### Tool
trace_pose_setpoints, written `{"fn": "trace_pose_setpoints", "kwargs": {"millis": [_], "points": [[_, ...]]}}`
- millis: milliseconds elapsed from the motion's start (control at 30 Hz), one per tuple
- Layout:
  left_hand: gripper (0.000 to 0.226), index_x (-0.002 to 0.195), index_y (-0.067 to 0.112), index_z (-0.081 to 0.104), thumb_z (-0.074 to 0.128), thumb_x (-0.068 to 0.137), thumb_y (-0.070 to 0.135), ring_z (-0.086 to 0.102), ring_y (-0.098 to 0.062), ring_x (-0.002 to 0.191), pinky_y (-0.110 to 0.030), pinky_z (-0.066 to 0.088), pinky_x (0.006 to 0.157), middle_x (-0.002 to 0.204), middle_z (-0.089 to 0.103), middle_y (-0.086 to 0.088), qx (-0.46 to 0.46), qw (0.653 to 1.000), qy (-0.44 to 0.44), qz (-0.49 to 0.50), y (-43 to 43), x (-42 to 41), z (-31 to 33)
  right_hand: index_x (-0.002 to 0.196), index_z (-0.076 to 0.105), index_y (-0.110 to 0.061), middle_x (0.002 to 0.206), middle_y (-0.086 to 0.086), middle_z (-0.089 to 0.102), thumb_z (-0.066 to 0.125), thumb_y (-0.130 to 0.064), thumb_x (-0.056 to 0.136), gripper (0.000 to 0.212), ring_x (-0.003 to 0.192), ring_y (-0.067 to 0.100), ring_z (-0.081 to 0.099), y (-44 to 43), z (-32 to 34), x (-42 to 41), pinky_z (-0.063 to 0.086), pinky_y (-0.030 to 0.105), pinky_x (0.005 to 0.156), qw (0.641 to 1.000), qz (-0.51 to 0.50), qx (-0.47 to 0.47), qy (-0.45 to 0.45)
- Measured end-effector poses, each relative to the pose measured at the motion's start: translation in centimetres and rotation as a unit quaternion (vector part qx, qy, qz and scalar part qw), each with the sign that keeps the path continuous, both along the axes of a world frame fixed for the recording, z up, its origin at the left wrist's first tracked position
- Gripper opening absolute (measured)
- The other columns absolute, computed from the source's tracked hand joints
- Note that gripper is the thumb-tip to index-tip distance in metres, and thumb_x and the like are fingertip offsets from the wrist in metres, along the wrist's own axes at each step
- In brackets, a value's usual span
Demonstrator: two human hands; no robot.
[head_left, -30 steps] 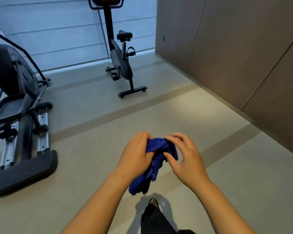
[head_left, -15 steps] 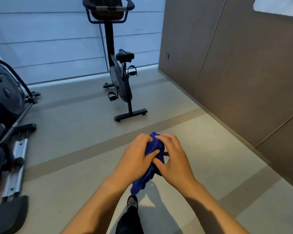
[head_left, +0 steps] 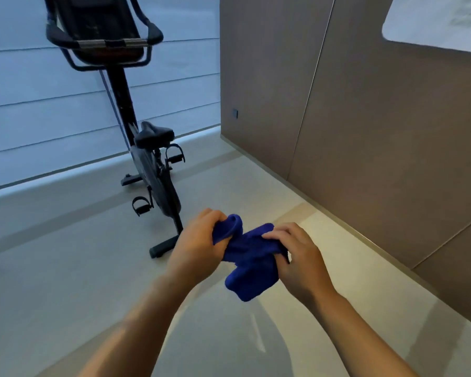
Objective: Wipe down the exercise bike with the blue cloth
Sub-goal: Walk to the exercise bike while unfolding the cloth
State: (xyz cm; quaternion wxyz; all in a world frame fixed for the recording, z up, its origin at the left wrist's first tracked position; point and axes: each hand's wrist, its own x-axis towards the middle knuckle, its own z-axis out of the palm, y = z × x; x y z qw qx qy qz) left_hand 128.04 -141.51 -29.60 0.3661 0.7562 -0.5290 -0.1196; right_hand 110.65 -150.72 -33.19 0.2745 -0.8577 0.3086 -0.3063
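A black exercise bike (head_left: 147,164) stands on the floor ahead and to the left, its saddle (head_left: 154,133) facing me and its handlebar (head_left: 104,43) high at the top left. In front of me both hands hold a bunched blue cloth (head_left: 249,261). My left hand (head_left: 199,246) grips its left end, and my right hand (head_left: 297,254) grips its right end, with a fold hanging down between them. The cloth is in the air, apart from the bike, whose rear foot (head_left: 162,247) lies just left of my left hand.
A brown panelled wall (head_left: 365,131) runs along the right side. Pale horizontal blinds (head_left: 38,118) cover the far wall behind the bike. The beige floor (head_left: 65,281) stretches open to the left and in front of me.
I have come closer to the bike, which now looms larger and nearer. The elliptical machine on the left has left the view. My hands have pulled apart, stretching the cloth out between them.
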Motion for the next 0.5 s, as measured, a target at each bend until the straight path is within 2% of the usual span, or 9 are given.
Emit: {"fn": "trace_pose_setpoints", "kwargs": {"millis": [67,167,333,500], "points": [[0.017,0.076,0.03,0.052,0.06,0.085,0.018,0.049,-0.006,0.071,-0.013,0.033,0.06,0.083,0.048,0.012,0.024,1.0,-0.006,0.002,-4.3,3.0,0.1,0.095,0.066,-0.024,0.104,-0.015,0.054,0.058,0.007,0.08,0.035,0.098,0.005,0.051,-4.3,-0.1,1.9,0.044,0.012,0.079,1.0,-0.019,0.002,0.007],[0.005,0.09,0.024,0.057,0.058,0.087,0.02,0.053,-0.01,0.08,-0.016,0.038,0.065,0.093,0.053,0.008,0.044,0.999,-0.028,0.005,-11.5,7.2,-0.6,0.091,0.068,-0.023,0.1,-0.012,0.055,0.062,0.006,0.079,0.032,0.092,0.008,0.053,-11.2,-0.2,5.2,0.043,0.011,0.076,0.999,-0.031,-0.031,0.012],[0.039,0.12,0.013,0.049,0.059,0.087,0.032,0.053,-0.019,0.104,-0.026,0.041,0.086,0.12,0.051,-0.002,0.118,0.991,-0.056,0.021,-24.4,13.0,-2.1,0.096,0.07,-0.018,0.097,-0.003,0.059,0.067,0.006,0.075,0.031,0.089,0.015,0.057,-24.0,0.0,11.7,0.048,0.022,0.076,0.997,-0.026,-0.073,-0.009],[0.042,0.117,0.015,0.049,0.058,0.087,0.042,0.052,-0.018,0.105,-0.027,0.041,0.088,0.121,0.05,-0.003,0.208,0.977,-0.05,0.015,-36.1,17.9,-1.8,0.099,0.067,-0.016,0.097,-0.003,0.06,0.066,0.006,0.073,0.034,0.088,0.013,0.057,-36.0,1.6,18.2,0.046,0.017,0.078,0.996,-0.005,-0.087,-0.005]]}}
